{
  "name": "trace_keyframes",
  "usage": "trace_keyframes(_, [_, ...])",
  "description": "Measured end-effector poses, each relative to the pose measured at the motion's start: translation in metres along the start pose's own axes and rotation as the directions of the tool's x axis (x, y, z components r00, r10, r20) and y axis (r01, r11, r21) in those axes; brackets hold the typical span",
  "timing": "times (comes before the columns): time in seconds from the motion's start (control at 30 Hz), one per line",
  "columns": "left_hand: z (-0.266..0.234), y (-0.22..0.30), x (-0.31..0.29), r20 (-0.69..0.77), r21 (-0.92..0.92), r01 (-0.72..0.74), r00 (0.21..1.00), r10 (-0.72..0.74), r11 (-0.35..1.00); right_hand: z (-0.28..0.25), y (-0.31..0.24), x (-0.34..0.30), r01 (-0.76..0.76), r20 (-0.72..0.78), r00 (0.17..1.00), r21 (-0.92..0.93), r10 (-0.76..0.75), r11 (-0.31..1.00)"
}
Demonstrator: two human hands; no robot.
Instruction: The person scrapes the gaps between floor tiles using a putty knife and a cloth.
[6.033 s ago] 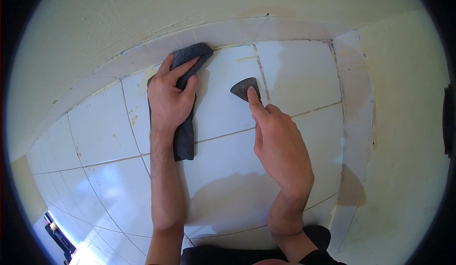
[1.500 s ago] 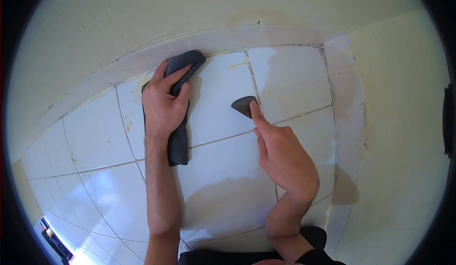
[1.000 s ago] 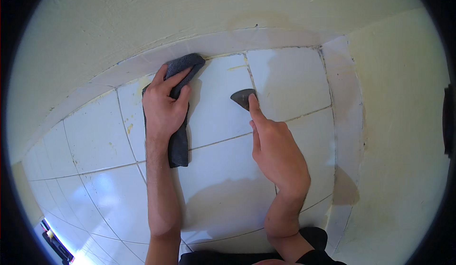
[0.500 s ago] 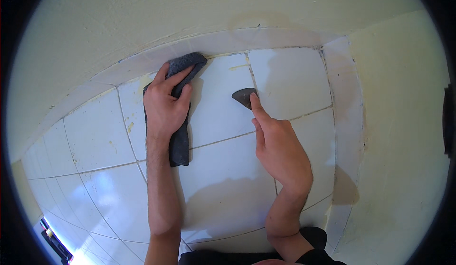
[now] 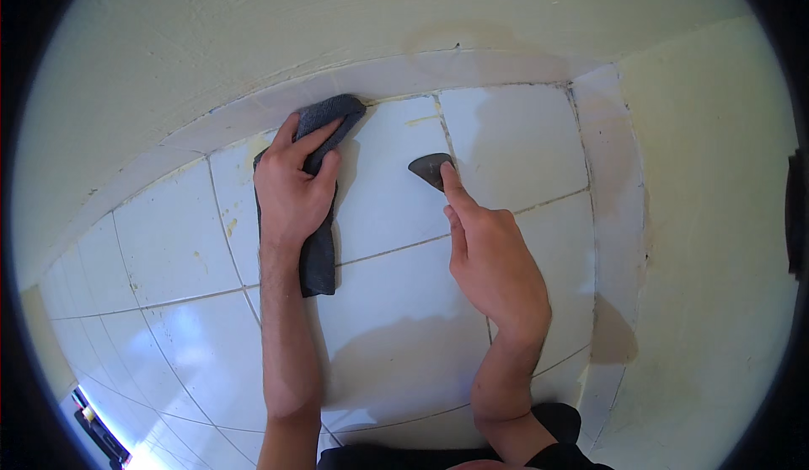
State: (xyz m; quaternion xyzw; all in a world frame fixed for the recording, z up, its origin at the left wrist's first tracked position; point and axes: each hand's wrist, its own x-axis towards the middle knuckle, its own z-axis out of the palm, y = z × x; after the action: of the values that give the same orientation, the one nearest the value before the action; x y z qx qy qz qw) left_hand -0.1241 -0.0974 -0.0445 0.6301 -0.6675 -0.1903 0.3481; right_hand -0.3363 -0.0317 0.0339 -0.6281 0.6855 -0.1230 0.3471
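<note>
Left hand (image 5: 291,188) lies flat on a dark grey cloth (image 5: 320,242), fingers pressed together and extended toward the far edge of the white tiled floor (image 5: 168,251); the cloth runs as a long folded strip from the far grout line, beneath the palm, to just beside the wrist on the near side. Right hand (image 5: 497,259) presses a small dark scraper blade (image 5: 428,166) against the tile, index finger stretched along its back, remaining fingers curled under; whether the thumb grips it cannot be told. The blade sits at the far end of the grout joint (image 5: 447,137) between two tiles, right of the cloth and apart from it. Cloth judged soft, limp and light, best held by pressing flat or bunching a fold; blade judged thin, stiff and light, liable to slip on glazed tile, best taken at its blunt rear edge. Cream wall (image 5: 337,32) borders the far side.
</note>
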Motion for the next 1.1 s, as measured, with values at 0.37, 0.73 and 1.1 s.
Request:
trace_keyframes(0.37, [0.001,0.0,0.0,0.001,0.01,-0.018,1.0,0.018,1.0,-0.001,-0.003,0.001,-0.041,0.02,0.999,0.011,0.041,0.999])
trace_keyframes(0.73, [0.0,0.001,0.001,0.01,0.018,0.013,1.0,-0.014,1.0,0.0,-0.003,0.001,-0.007,0.004,1.0,0.032,0.007,0.999])
trace_keyframes(1.1, [-0.002,0.001,0.0,0.0,0.011,0.021,1.0,-0.021,1.0,-0.005,-0.006,0.0,0.016,0.056,0.998,-0.008,-0.016,1.0])
